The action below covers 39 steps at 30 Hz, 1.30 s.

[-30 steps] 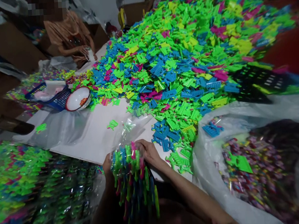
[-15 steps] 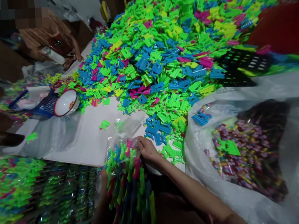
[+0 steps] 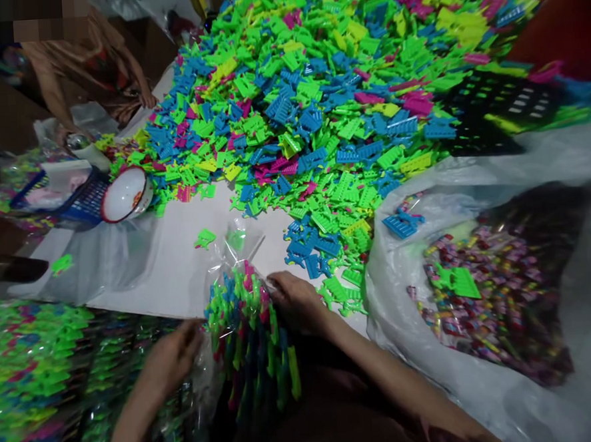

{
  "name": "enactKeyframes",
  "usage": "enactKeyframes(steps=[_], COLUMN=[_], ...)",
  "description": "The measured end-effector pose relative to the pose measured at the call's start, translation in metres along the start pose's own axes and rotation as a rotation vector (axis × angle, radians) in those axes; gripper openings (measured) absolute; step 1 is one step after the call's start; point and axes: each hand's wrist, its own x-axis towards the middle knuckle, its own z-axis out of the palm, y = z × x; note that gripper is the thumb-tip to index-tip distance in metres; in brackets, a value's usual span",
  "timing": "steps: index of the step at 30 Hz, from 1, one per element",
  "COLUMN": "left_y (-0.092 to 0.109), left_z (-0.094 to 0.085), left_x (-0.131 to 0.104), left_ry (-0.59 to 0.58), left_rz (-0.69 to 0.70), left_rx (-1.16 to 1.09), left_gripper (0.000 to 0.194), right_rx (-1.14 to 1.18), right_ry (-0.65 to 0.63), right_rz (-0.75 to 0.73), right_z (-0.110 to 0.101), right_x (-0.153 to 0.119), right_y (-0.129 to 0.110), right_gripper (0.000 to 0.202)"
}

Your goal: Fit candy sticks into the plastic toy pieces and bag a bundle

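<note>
A clear plastic bag [image 3: 237,241] filled with rows of green, blue, pink and yellow plastic pieces stands upright in front of my body. My right hand [image 3: 300,301] is closed on the bag's right edge, near its top. At the left side my left hand [image 3: 176,355] has its fingers curled against the bag's film. The packed plastic pieces [image 3: 244,317] show through the film, their lower ends lost in shadow. One loose green piece [image 3: 205,238] lies on the white board [image 3: 173,268] just beyond the bag.
A large heap of slatted plastic pieces [image 3: 309,113] covers the far side. At right stands a white sack [image 3: 379,276] of small wrapped items [image 3: 494,282]. A blue basket [image 3: 81,201] and white bowl [image 3: 124,195] sit left. Packed pieces [image 3: 30,384] lie lower left. Another person [image 3: 85,60] works behind.
My left hand has come up from low beside the bag to its upper left side. The bag's top stands higher and wider. The other person's arm has reached toward the basket.
</note>
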Motion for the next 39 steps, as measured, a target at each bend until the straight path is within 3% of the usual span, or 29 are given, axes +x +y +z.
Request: enactKeyframes(steps=[2, 4, 5, 7, 10, 15, 25, 29, 37, 39], left_y=[0.022, 0.050, 0.064, 0.088, 0.106, 0.109, 0.111, 0.109, 0.108, 0.106], left_z=[-0.022, -0.024, -0.019, 0.000, 0.022, 0.022, 0.025, 0.025, 0.028, 0.025], left_x=[0.015, 0.031, 0.038, 0.050, 0.058, 0.059, 0.060, 0.058, 0.055, 0.053], left_ry=[0.232, 0.405, 0.402, 0.261, 0.067, -0.011, -0.001, 0.034, 0.053, 0.143], left_rz=[-0.010, 0.069, 0.154, 0.282, 0.265, 0.150, 0.200, 0.215, 0.278, 0.329], left_rx=[0.100, 0.110, 0.121, 0.200, 0.345, 0.455, 0.549, 0.568, 0.457, 0.338], left_gripper=[0.030, 0.037, 0.037, 0.036, 0.036, 0.036, 0.032, 0.030, 0.030, 0.027], right_rx=[0.142, 0.271, 0.318, 0.394, 0.471, 0.420, 0.406, 0.373, 0.268, 0.273], right_ry=[0.037, 0.017, -0.004, -0.052, -0.127, -0.163, -0.124, -0.131, -0.121, -0.097], right_rz=[-0.129, -0.212, -0.239, -0.278, -0.302, -0.347, -0.458, -0.419, -0.416, -0.411], right_z=[-0.003, -0.004, -0.003, -0.001, 0.001, 0.004, 0.005, 0.003, 0.004, 0.003], right_x=[0.016, 0.029, 0.034, 0.040, 0.047, 0.060, 0.054, 0.053, 0.049, 0.045], right_y=[0.003, 0.006, 0.007, 0.010, 0.014, 0.019, 0.010, 0.010, 0.009, 0.008], right_gripper=[0.046, 0.056, 0.056, 0.052, 0.049, 0.043, 0.024, 0.021, 0.027, 0.033])
